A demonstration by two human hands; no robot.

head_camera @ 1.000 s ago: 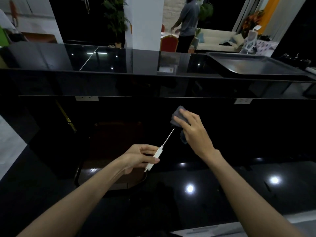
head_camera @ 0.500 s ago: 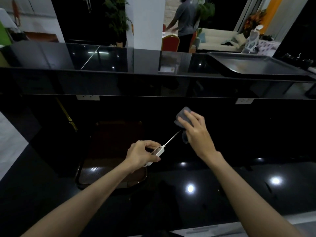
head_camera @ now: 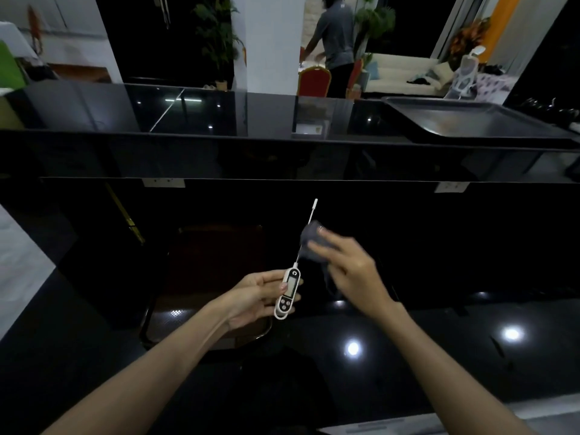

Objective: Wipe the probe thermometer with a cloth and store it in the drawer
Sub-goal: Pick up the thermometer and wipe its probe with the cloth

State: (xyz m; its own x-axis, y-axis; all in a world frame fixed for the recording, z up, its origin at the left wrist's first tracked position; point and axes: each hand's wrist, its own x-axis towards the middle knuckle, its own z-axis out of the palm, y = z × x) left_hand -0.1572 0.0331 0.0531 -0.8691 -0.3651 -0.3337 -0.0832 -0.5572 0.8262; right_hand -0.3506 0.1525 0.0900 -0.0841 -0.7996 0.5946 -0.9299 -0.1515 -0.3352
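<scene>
Evidently mid-wipe, the left hand pinches the probe thermometer by its white body, display facing up, leaving the probe free and angled away. Just beyond it, the right hand presses a grey cloth around the probe's middle, above the dark tabletop. No drawer shows.

- The left hand is palm up, near the middle of the view. Its fingers curl around the white body of the thermometer, thumb on the side.
- The left arm comes up from 7 o'clock.
- The right hand is just to the right, a bit blurry. Its fingers pinch a grey cloth around the thin metal probe.
- The right arm comes up from 5 o'clock.
</scene>
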